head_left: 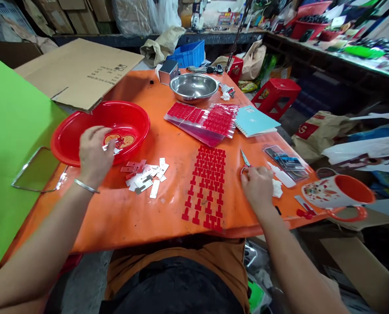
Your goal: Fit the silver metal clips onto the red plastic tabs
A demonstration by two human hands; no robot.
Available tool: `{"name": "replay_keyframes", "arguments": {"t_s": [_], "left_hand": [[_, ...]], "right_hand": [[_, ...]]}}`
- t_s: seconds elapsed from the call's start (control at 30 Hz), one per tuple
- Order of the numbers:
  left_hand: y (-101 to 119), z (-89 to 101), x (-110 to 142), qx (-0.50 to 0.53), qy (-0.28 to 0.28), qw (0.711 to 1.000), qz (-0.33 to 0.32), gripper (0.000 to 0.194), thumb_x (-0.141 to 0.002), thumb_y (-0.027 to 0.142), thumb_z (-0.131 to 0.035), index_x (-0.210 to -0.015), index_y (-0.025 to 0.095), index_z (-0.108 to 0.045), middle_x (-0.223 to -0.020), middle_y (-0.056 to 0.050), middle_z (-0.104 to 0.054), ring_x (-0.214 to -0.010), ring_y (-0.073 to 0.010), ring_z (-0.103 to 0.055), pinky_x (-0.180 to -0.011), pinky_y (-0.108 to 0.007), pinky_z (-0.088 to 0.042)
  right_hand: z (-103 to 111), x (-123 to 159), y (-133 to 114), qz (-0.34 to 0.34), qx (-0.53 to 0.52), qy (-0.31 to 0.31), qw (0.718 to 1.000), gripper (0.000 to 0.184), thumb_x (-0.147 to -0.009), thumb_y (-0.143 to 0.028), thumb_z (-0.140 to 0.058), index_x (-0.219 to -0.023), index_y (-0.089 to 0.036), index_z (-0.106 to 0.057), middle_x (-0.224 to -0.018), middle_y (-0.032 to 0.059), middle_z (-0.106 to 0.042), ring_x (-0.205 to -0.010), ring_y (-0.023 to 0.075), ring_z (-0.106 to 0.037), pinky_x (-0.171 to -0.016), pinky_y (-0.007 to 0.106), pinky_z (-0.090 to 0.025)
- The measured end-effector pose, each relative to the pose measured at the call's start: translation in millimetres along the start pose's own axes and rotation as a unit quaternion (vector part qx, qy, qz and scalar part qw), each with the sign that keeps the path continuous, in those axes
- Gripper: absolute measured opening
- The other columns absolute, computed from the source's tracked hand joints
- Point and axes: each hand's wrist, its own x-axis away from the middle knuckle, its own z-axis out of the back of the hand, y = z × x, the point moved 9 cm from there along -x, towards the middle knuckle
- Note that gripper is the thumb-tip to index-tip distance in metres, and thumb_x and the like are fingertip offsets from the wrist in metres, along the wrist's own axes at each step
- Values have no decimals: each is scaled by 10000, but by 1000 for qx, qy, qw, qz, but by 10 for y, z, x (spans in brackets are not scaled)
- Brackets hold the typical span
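- The left hand (94, 152) hangs over the red plastic basin (70, 138), its fingers (96, 134) curled narrow and pinching a small pale strip (113, 149) that pokes out past the fingertips.
- The right hand (256, 185) has its fingers (252, 173) closed around a loop of the small scissors (245, 158), whose blades point away from the person and touch nothing.
- Just beyond the left fingers, toward the right hand, a loose heap of pale and red strips (145, 176) lies on the orange table (93, 226). They look thin, light and fairly stiff, likely to skid on the glossy top, and best lifted by one edge between finger and thumb.
- Between the two hands, rows of red cut shapes (207, 187) lie flat. They look thin and easily shifted, so a pinch at one end seems safest.
- Ahead of the right fingers sit red sheets in clear film (202, 121) and a steel bowl (194, 86).
- Just beside the right fingers lie white scraps (277, 188).
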Motion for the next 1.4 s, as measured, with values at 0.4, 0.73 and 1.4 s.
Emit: {"name": "replay_keyframes", "arguments": {"t_s": [0.4,0.73,1.4], "left_hand": [[2116,-1201,1435,172,-315,905,-230,266,-923,186,-435,-1134,102,-573,-1235,-130,-588,-1214,-221,-491,-1053,-375,-393],[2213,-1361,1474,111,-350,902,-226,498,-888,411,-508,-1276,102,-460,-1299,-168,-514,-1202,-275,-471,-1013,-407,-378],[2168,-1379,1436,157,-369,890,-216,476,-854,439,-559,-1219,143,-483,-1239,-132,-528,-1140,-256,-491,-970,-375,-389]], "right_hand": [[-584,65,-830,31,-139,-194,971,114,-770,-156,-556,-771,-142,-669,-852,108,-648,-768,201,-591,-700,287,-411],[-506,145,-848,45,-137,-154,977,178,-787,-173,-547,-919,-138,-661,-932,125,-628,-795,216,-570,-717,312,-427],[-198,151,-381,-152,-519,-101,835,209,-631,-360,-671,-704,-185,-583,-604,-23,-564,-513,116,-506,-512,255,-430]]}}
